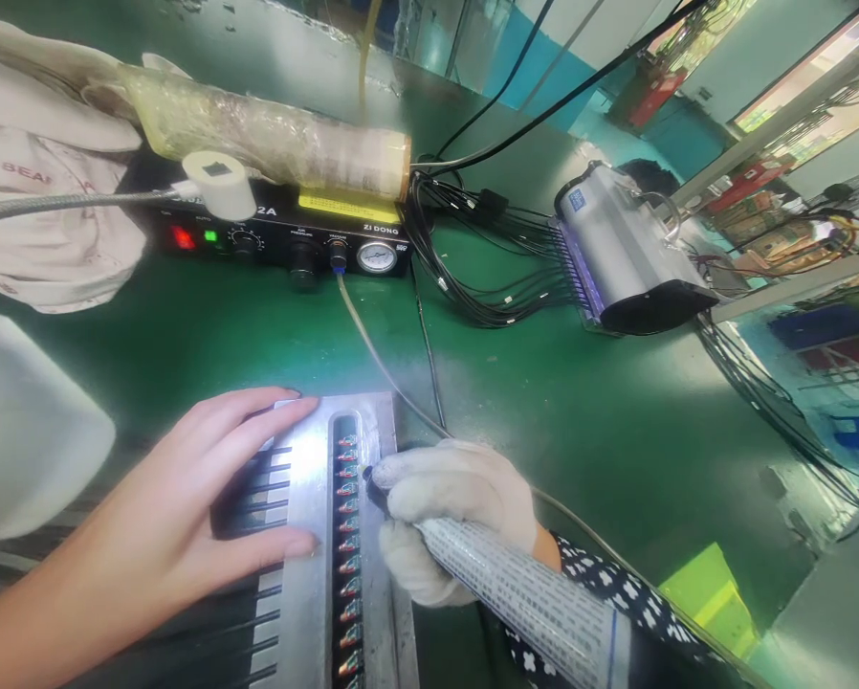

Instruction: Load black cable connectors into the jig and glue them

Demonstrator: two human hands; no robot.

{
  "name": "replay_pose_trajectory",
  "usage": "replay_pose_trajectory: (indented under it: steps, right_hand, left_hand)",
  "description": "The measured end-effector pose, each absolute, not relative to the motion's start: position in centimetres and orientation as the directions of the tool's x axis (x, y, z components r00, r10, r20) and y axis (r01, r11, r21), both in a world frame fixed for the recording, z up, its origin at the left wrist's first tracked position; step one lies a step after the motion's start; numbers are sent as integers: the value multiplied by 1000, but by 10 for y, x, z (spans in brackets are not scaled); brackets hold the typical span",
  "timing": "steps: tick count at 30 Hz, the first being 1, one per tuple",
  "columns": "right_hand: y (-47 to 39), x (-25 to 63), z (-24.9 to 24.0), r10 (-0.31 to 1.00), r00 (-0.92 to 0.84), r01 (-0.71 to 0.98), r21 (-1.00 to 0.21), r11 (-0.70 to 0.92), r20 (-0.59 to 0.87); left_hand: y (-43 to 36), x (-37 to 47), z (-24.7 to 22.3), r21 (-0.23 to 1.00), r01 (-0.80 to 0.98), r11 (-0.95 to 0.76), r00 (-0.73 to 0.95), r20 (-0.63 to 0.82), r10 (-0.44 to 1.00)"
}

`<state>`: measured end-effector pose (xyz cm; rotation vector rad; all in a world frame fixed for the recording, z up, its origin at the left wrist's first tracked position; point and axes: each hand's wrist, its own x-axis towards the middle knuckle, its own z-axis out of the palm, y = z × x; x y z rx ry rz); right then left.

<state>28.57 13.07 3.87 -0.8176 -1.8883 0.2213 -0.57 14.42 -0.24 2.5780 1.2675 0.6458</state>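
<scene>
My bare left hand (207, 498) rests with its fingers apart on the left side of a metal fixture (307, 478). A long slot in that fixture holds a row of small electronic parts (348, 545), and black cables run out to the left. My right hand (458, 512), in a white glove, is wrapped round a printed tube (522, 584) that slants down to the right. The tube's dark tip is close to the right edge of the slot, near its upper part; whether it touches is unclear.
Behind the fixture stands a black dispenser unit (278, 239) with a plastic-wrapped roll (272, 144) on top. White cloth (49, 172) lies at the upper left. A grey device (630, 249) with many cables is at the right, and a yellow-green object (713, 598) sits lower right.
</scene>
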Motion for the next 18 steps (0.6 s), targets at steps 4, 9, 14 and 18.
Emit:
replay_pose_trajectory:
  steps: [4, 9, 14, 18]
  right_hand:
    - [132, 285, 39, 634, -269, 440, -494, 751, 725]
    - [134, 282, 35, 629, -208, 412, -517, 751, 749]
    - [136, 281, 38, 663, -196, 392, -561, 729, 723]
    - [138, 283, 40, 673, -204, 384, -575, 723, 711]
  left_hand:
    - [147, -8, -4, 354, 699, -621, 543, 301, 784]
    - [142, -4, -3, 394, 704, -591, 518, 284, 807]
    - [132, 10, 7, 525, 734, -431, 391, 191, 900]
    - [131, 12, 9, 535, 728, -429, 395, 185, 900]
